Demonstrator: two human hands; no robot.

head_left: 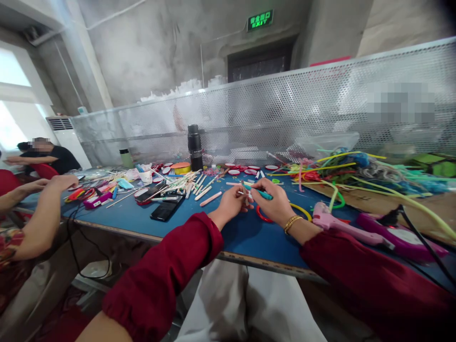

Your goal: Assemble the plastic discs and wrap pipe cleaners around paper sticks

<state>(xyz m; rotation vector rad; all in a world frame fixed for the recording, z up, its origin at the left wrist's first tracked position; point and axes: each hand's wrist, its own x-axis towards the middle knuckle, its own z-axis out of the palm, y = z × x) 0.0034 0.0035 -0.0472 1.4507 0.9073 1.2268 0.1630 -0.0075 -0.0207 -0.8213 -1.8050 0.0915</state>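
Above the blue table my left hand [231,205] is closed, its fingertips pinching something small and thin that I cannot make out. Close beside it, my right hand [272,202], with a gold bracelet at the wrist, is closed round a teal pen-like tool [264,194]. The tool's tip points toward the left fingertips. Under and beyond my right hand lie a red ring [262,217] and a yellow curved strip [302,210]. A pale pink stick [211,199] rests left of my left hand.
A pink glue gun [342,225] and a purple corded device [399,235] lie at right, before piled coloured strips [342,173]. Leftward are a black phone [166,209], scattered wooden sticks [181,183] and a black bottle [194,147]. A co-worker's arms [42,209] reach in at far left.
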